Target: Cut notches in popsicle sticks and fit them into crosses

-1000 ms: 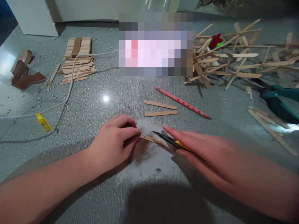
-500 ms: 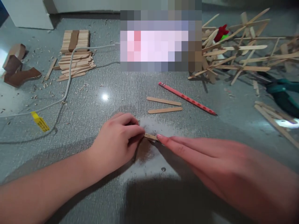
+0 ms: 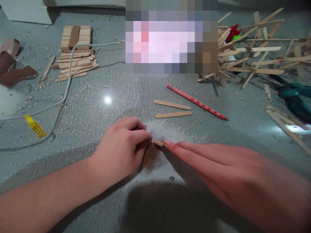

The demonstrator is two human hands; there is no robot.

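Note:
Between my hands is a small stack of popsicle sticks [image 3: 157, 142], held low over a pale worn patch of the grey surface. My left hand [image 3: 123, 142] pinches its left end, fingers curled. My right hand [image 3: 206, 158] has its fingers pressed together, with the fingertips closed on the stack's right end. Only the short middle of the stack shows; how many sticks it has I cannot tell. Just beyond lie two loose popsicle sticks [image 3: 173, 105], slightly spread from each other, and a red pencil [image 3: 197, 102] slants to their right.
Back left are a banded bundle of sticks [image 3: 84, 37], a loose pile [image 3: 76, 64] and brown paper strips [image 3: 18, 74]. A white cable [image 3: 71, 69] with a yellow tag [image 3: 35, 125] crosses there. At right sit a tangled stick structure [image 3: 257, 51] and green-handled pliers [image 3: 293, 97].
The stack has turned slightly between my fingertips, showing more of its layered edges. Both hands keep their hold. The view has shifted a little.

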